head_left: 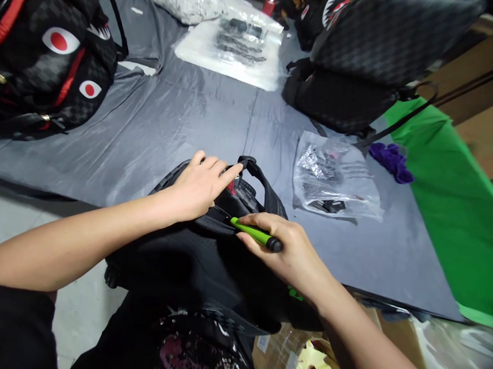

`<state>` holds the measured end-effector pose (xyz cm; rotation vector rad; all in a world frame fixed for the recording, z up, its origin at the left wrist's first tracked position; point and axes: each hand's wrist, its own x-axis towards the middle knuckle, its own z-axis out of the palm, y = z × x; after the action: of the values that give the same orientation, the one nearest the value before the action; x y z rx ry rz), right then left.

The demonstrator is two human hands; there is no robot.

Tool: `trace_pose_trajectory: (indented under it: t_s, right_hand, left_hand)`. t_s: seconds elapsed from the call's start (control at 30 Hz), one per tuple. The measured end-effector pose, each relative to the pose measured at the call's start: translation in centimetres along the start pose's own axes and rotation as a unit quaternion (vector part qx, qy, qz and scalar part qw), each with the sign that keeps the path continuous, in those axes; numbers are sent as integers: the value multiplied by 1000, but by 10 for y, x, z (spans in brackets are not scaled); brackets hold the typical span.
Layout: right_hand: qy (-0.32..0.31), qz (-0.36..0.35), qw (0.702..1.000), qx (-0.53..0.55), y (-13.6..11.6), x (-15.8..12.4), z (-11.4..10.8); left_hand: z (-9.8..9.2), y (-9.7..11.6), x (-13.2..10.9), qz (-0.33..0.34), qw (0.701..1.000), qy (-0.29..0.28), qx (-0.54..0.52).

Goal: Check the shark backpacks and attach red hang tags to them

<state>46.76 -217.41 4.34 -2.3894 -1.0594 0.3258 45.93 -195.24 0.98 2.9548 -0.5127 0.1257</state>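
Observation:
A black backpack lies partly over the table edge against my body, its strap side up. My left hand rests on its top with fingers stretched out over the edge, near the buckle. The left thumb is mostly hidden. My right hand is closed around a green-handled tool with a black end cap. Its thin dark shaft points up and left toward the left hand and the bag's edge. I cannot tell what the tip touches. A bit of red shows beside my left fingers.
A checkered backpack with eye patches stands at left, another checkered bag at back right. Plastic-bagged parts, a larger plastic package and purple cloth lie on the grey-covered table. A cardboard box stands below.

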Motion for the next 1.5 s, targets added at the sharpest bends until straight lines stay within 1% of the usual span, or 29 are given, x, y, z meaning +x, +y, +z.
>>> trace_pose_trajectory:
  t_s: [0.17,0.27,0.4,0.47,0.57,0.7,0.8,0.9,0.97,1.07,1.17,1.23,1.3,1.4,1.5]
  right_hand:
    - [-8,-9,1000,-13,0,-1,-1]
    - [-2,-6,1000,-6,2,0,0]
    - [-4,9,1000,4,2,1,-1]
    - [-11,20,1000,16,2,2,-4]
    - [-27,37,998,40,2,4,-10]
    - [-44,47,997,50,2,8,-15]
    - [-57,52,996,44,3,10,-18]
    - [-71,58,995,38,5,10,-22]
    - [-73,60,995,41,7,13,-21]
    - [-65,54,995,51,8,19,-15]
    - [-52,45,997,28,6,22,-5]
    - [-45,47,998,16,5,21,-1]
    - [-27,44,998,22,5,17,1]
    - [12,20,999,35,5,13,6]
    - [37,-18,998,43,2,16,18]
  left_hand:
    - [3,0,-3,1,1000,15,-20]
    - [4,3,0,11,999,33,-15]
    - [5,14,13,84,996,27,-1]
    - [7,19,20,103,994,21,5]
    - [11,24,24,90,996,16,13]
    - [14,27,21,64,998,6,17]
    - [14,26,19,60,998,0,18]
    - [16,25,20,62,998,5,15]
    - [17,25,21,61,998,9,14]
    - [18,26,24,56,998,-2,10]
    - [14,21,24,53,998,-24,-1]
    - [8,11,20,46,999,-27,-1]
    - [2,-3,12,21,999,-30,2]
    - [-4,-20,0,-26,998,-58,-7]
    - [-4,-22,-5,-41,996,-83,-2]
